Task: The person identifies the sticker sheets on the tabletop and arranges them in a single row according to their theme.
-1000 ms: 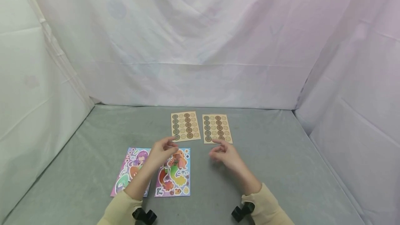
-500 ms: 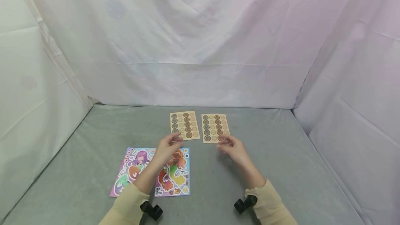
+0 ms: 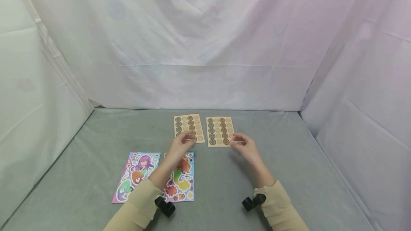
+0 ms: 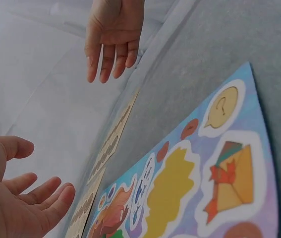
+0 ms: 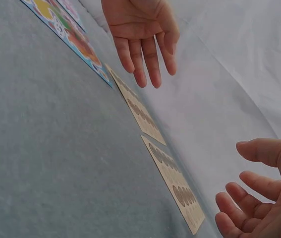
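My left hand (image 3: 180, 146) hovers over the lower edge of the left tan sheet of round stickers (image 3: 185, 119), fingers loosely bent and nothing in them. Beside the lower right corner of the other tan sticker sheet (image 3: 218, 131) is my right hand (image 3: 248, 147), likewise holding nothing. Both wrist views show gaps between thumb and fingers on the left hand (image 4: 26, 196) and the right hand (image 5: 261, 201). A mermaid sticker sheet (image 3: 184, 184) lies partly hidden under my left forearm. Left of it lies a second mermaid sticker sheet (image 3: 136, 175) with a purple-haired figure.
A grey cloth-covered table (image 3: 289, 167) carries all the sheets flat. White curtains (image 3: 205, 45) hang behind it and along both sides. Black wrist cameras (image 3: 165, 206) are strapped over beige sleeves (image 3: 282, 202).
Both hands have moved right and slightly away from the body. The left hand has passed from above the right mermaid sheet to the left tan sheet. The sheets stay in place.
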Demonstrator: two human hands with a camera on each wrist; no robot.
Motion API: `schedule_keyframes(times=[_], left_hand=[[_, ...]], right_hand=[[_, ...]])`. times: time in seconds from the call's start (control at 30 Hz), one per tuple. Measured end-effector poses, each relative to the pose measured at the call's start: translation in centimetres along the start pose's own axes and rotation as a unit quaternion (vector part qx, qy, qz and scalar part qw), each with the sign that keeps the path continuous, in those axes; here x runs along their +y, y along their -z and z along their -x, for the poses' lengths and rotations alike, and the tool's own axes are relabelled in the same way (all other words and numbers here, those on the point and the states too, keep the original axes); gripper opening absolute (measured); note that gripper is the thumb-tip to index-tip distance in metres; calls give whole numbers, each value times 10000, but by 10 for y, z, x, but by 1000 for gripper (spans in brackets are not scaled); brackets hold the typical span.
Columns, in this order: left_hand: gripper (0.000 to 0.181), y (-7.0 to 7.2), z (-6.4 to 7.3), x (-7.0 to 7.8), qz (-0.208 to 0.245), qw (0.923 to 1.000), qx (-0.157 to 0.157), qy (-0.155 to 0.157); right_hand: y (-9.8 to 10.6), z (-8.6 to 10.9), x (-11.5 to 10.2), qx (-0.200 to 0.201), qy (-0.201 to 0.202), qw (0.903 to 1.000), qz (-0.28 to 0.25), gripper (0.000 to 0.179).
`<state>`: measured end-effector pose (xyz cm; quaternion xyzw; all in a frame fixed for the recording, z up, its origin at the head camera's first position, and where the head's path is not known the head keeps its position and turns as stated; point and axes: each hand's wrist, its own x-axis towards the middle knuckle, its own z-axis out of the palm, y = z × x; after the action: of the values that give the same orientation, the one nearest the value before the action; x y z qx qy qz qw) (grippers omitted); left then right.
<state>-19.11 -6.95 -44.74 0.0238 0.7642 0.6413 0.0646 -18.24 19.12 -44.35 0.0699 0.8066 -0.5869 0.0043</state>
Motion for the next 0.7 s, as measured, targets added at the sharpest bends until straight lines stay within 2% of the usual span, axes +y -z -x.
schedule_keyframes(times=[0.1,0.33,0.7], left_hand=[[50,-4,-5,0,40,10000,20,-2],[49,-13,-16,3,-186,9998,21,-56],[54,-29,-32,3,-92,9999,-56,34]], right_hand=[[2,-5,1,78,-104,9999,73,45],[8,-14,2,128,-406,9988,259,48],[12,-29,12,165,-666,9975,146,55]])
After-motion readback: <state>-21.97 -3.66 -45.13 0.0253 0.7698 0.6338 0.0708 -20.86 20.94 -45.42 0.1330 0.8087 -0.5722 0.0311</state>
